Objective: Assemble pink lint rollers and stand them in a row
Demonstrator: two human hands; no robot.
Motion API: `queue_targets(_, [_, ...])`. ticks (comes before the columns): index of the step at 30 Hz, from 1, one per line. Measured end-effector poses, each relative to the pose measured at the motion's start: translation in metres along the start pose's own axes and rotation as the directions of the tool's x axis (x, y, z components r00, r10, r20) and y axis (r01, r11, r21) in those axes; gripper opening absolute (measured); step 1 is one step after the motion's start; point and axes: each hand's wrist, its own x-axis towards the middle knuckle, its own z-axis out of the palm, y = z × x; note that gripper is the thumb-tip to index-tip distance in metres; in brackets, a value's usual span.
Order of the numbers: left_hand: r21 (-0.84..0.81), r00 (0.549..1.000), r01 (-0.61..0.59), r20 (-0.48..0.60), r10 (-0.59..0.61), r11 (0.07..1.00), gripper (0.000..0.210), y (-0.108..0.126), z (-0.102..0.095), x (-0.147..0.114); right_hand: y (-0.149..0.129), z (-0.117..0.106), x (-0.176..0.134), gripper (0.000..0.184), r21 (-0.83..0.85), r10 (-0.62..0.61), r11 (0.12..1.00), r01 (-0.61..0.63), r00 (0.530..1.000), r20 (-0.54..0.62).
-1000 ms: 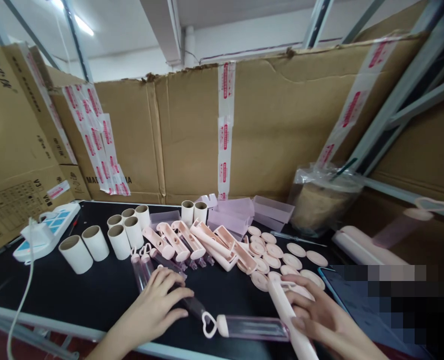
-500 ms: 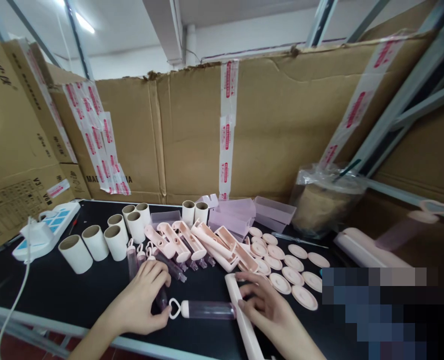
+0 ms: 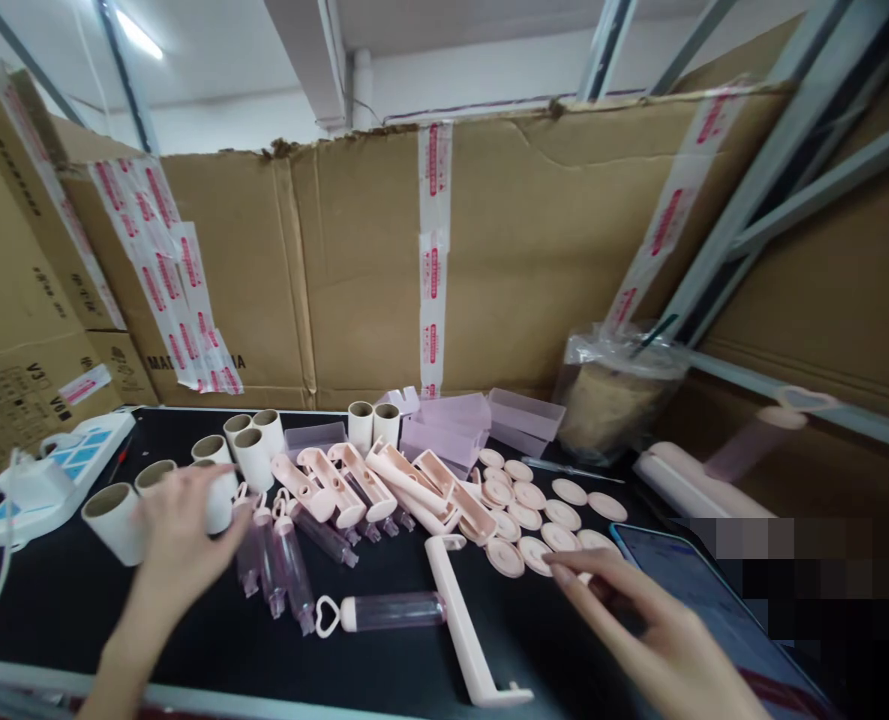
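My left hand [image 3: 181,535], slightly blurred, reaches over the white cardboard tubes [image 3: 112,522] with thumb and fingers apart. It covers part of a nearby tube [image 3: 220,500]. My right hand [image 3: 631,610] is at the near edge of the pink oval discs [image 3: 505,558], its fingers stretched out and the fingertips close to one disc [image 3: 535,556]. Between my hands lies a long pink bracket [image 3: 460,625] with bent ends. A clear purple tube with a heart-shaped loop [image 3: 391,612] lies against it. Several similar purple tubes [image 3: 294,565] rest beside my left hand.
Pink hollow holders [image 3: 373,480] are heaped mid-table, with purple plastic trays [image 3: 444,425] behind. A power strip [image 3: 58,480] stands at left, a bagged cup [image 3: 613,400] at back right. A tablet-like screen [image 3: 706,590] lies at right. Cardboard [image 3: 361,270] walls the back.
My left hand has left the purple tubes and moved left to the white tubes. My right hand has let go of the pink bracket and moved right to the discs.
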Motion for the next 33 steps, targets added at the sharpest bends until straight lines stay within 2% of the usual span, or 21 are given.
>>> queue_targets(1, [0.114,0.986,0.137,-0.107,-0.125,0.984,0.048,-0.008,-0.003,0.007,0.005,-0.007,0.004,0.025,-0.059,-0.013,0.998,0.014,1.000,0.011])
queue_targets(2, [0.190,0.964,0.236,-0.171,-0.205,0.953,0.054,-0.014,-0.005,0.012,0.009,-0.012,0.009,0.024,-0.119,-0.027,0.992,0.031,0.999,0.036])
queue_targets(4, [0.288,0.940,0.328,-0.194,-0.280,0.900,0.064,-0.020,-0.007,0.019,0.013,-0.014,0.019,0.021,-0.222,-0.072,0.970,0.098,0.990,0.123])
queue_targets(6, [0.334,0.943,0.331,-0.159,-0.293,0.883,0.065,-0.020,-0.004,0.020,0.011,-0.007,0.027,0.017,-0.288,-0.150,0.933,0.216,0.961,0.234])
queue_targets(10, [0.322,0.951,0.307,-0.067,-0.302,0.896,0.045,-0.020,0.014,0.014,0.004,0.011,0.036,0.015,-0.340,-0.288,0.841,0.420,0.882,0.374])
queue_targets(13, [0.308,0.945,0.320,-0.033,-0.326,0.896,0.043,-0.021,0.026,0.011,0.005,0.015,0.037,0.017,-0.345,-0.408,0.767,0.540,0.827,0.387])
queue_targets(16, [0.361,0.929,0.369,-0.106,-0.356,0.856,0.057,-0.016,0.030,0.014,0.015,0.011,0.034,0.015,-0.311,-0.519,0.739,0.597,0.800,0.302])
queue_targets(18, [0.393,0.924,0.382,-0.167,-0.344,0.836,0.067,-0.012,0.029,0.017,0.024,0.006,0.030,0.011,-0.244,-0.543,0.785,0.569,0.823,0.168])
queue_targets(19, [0.403,0.931,0.365,-0.182,-0.318,0.839,0.069,-0.010,0.027,0.018,0.029,0.004,0.027,0.010,-0.199,-0.519,0.827,0.526,0.850,0.092])
queue_targets(22, [0.419,0.957,0.287,-0.158,-0.242,0.861,0.060,-0.008,0.021,0.019,0.032,-0.001,0.020,0.015,0.008,-0.302,0.953,0.303,0.952,-0.055])
queue_targets(24, [0.421,0.964,0.265,-0.128,-0.232,0.868,0.054,-0.007,0.017,0.016,0.022,-0.002,0.017,0.020,0.172,-0.122,0.976,0.136,0.989,-0.088])
queue_targets(27, [0.410,0.958,0.284,-0.149,-0.243,0.867,0.055,-0.005,0.017,0.011,-0.001,-0.002,0.018,0.032,0.362,0.033,0.932,0.010,0.993,-0.113])
queue_targets(31, [0.369,0.950,0.308,-0.176,-0.260,0.877,0.052,-0.005,0.019,0.010,-0.022,0.001,0.021,0.033,0.550,0.090,0.834,-0.049,0.995,-0.047])
queue_targets(33, [0.312,0.948,0.307,-0.181,-0.260,0.899,0.047,-0.005,0.014,0.010,-0.025,0.004,0.022,0.040,0.633,0.112,0.772,-0.065,0.993,-0.034])
